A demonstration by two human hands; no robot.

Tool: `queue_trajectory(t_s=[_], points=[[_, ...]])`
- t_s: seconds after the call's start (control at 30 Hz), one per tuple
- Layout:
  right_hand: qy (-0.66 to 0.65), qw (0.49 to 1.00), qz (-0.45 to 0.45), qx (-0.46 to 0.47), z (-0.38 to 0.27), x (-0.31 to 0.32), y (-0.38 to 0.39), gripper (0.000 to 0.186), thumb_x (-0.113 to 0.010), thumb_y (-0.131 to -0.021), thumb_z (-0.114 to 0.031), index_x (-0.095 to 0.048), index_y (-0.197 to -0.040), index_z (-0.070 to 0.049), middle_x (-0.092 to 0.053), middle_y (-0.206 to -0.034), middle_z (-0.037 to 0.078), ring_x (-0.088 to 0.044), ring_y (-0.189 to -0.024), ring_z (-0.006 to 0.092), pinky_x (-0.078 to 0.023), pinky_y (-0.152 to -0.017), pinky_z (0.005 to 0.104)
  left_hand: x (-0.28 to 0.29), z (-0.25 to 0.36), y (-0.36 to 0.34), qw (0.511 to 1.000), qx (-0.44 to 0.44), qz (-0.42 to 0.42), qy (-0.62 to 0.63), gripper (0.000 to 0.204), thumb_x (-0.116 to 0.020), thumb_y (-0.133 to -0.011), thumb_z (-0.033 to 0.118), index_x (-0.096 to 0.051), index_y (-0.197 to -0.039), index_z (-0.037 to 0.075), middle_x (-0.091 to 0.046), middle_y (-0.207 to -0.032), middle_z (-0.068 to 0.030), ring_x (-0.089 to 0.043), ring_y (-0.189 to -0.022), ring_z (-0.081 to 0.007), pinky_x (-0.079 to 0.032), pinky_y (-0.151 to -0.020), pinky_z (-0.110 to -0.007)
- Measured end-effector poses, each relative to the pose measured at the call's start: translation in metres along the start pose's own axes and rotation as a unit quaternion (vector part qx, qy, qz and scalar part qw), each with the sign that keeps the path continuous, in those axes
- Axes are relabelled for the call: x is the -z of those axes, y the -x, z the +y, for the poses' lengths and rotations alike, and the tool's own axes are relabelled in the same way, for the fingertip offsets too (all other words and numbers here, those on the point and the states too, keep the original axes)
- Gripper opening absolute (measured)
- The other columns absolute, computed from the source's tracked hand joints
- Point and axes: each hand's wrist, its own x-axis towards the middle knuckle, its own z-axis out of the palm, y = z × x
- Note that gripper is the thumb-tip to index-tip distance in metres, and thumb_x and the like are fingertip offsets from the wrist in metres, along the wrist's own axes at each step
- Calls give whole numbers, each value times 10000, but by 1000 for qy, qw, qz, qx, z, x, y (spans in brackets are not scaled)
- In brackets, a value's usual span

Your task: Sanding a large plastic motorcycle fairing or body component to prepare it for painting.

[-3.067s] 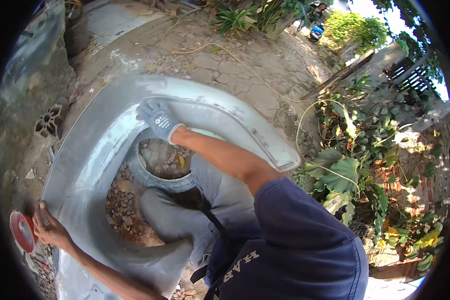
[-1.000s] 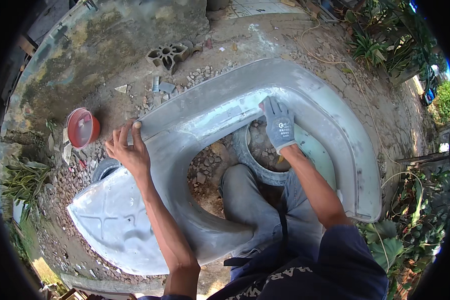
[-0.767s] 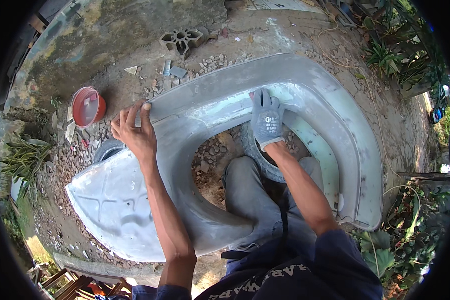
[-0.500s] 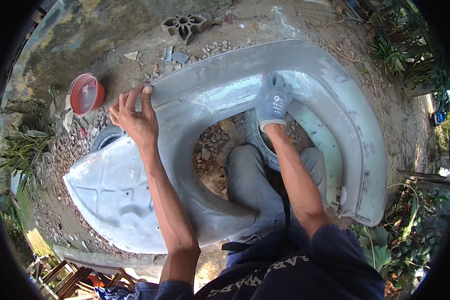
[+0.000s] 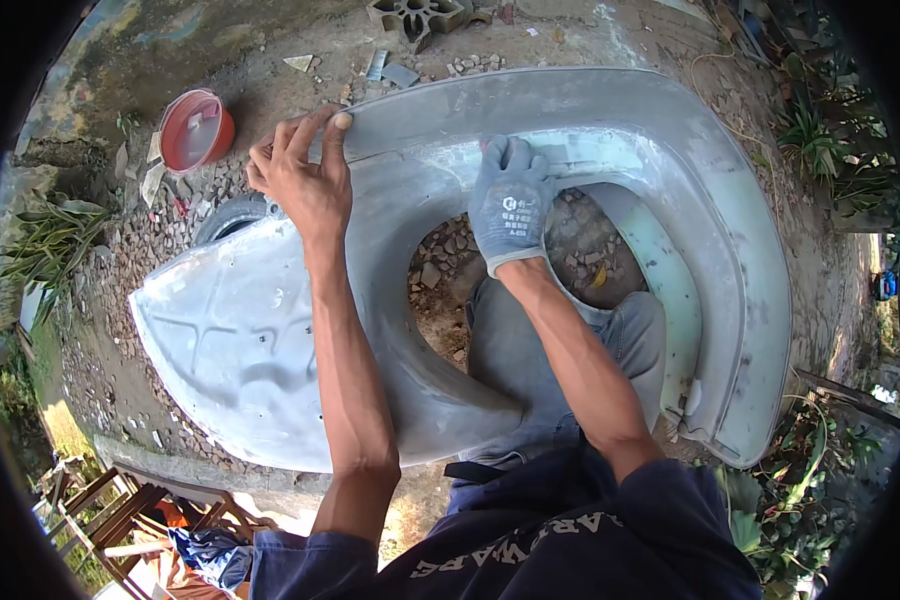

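Observation:
A large curved grey body panel (image 5: 230, 370), with pale green patches and a big arched cutout, lies across the ground and my legs. My bare left hand (image 5: 300, 175) grips its upper rim at the left, thumb and fingers bent over the edge. My right hand (image 5: 512, 205), in a grey glove, presses on the pale inner channel above the cutout; a small reddish piece shows at its fingertips, mostly hidden. Left of my left hand stands a red tub (image 5: 222, 138) holding cloudy liquid and small pieces. A tyre (image 5: 228, 215) lies partly under the panel.
A patterned concrete block (image 5: 415, 18), tile shards (image 5: 298, 62) and rubble (image 5: 145, 230) lie on the ground behind the panel. A weathered wall (image 5: 110, 50) is at upper left. Plants (image 5: 800, 140) line both sides. A wooden frame with cloth (image 5: 110, 510) stands at lower left.
My gloved hand has shifted along the inner channel, leftward along the panel. My left hand stays on the rim. The view has turned, so the scene sits higher and more level than at first.

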Motion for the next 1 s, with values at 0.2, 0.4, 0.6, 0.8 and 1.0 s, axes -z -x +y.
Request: queue_trajectory(t_s=[0.2,0.4,0.6,0.8,1.0], points=[[-6,999,43,-9,101,-9,-6,300,-639,-1001,-230,-652,-1251,-66,-627,-1149,124,-604,-938,347,-506,-768,533,-6,5,-5,1000,-1,4,16,197,-834,-951,380,-867,-1086,241,-742,-1000,53,-570,-1096,-240,-283,-1126,-489],[-7,999,33,13,-2,4,9,241,-619,-1035,-240,-650,-1152,-32,-643,-1137,131,-614,-923,335,-531,-752,490,-3,3,-2,1000,3,12,25,177,-845,-936,370,-872,-1074,263,-749,-996,58,-565,-1063,-241,-274,-1131,-500],[-71,995,29,57,26,19,24,214,-662,-992,-202,-661,-1143,-51,-639,-1128,134,-627,-964,352,-559,-738,479,-1,-1,-2,999,16,-4,35,209,-844,-933,402,-871,-1080,256,-754,-1010,53,-572,-1093,-251,-278,-1132,-533],[-20,998,32,52,2,17,3,216,-652,-1010,-216,-654,-1126,-34,-616,-1049,147,-620,-946,322,-547,-712,460,-5,4,-2,1000,6,13,22,219,-825,-955,412,-868,-1092,247,-764,-1013,61,-562,-1130,-224,-274,-1150,-465],[1,999,20,51,-5,15,-2,209,-597,-1088,-241,-654,-1106,-41,-611,-1026,121,-614,-886,292,-536,-740,447,-5,9,-2,1000,8,7,27,212,-827,-958,388,-871,-1108,245,-764,-1008,68,-562,-1133,-226,-260,-1170,-475]])
